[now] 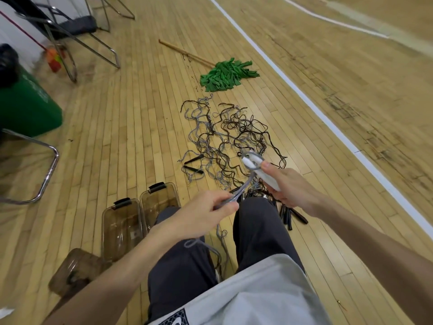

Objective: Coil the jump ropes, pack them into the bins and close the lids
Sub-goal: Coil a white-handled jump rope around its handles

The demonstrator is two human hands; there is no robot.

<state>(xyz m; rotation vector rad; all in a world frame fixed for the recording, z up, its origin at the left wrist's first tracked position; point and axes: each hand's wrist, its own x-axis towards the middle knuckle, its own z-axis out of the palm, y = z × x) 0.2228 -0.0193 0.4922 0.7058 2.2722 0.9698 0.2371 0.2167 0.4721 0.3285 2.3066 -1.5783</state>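
My right hand point(289, 186) grips the two white handles point(264, 173) of a grey jump rope, held side by side above my knees. The grey cord point(246, 185) loops out of the handle tips and runs down to my left hand point(201, 216), which pinches it. The slack cord hangs between my legs. A tangle of grey and dark brown jump ropes point(225, 134) lies on the wooden floor ahead, with black handles point(193, 164) at its left. Two clear brown bins point(121, 225) point(160, 199) stand open to my left, and a loose lid point(75, 270) lies near them.
A green mop point(225, 75) with a wooden stick lies beyond the ropes. More black handles point(293, 215) lie by my right leg. Folding chair legs point(70, 43) and a green trash can point(25, 106) stand at the left. A white court line point(304, 95) crosses the floor.
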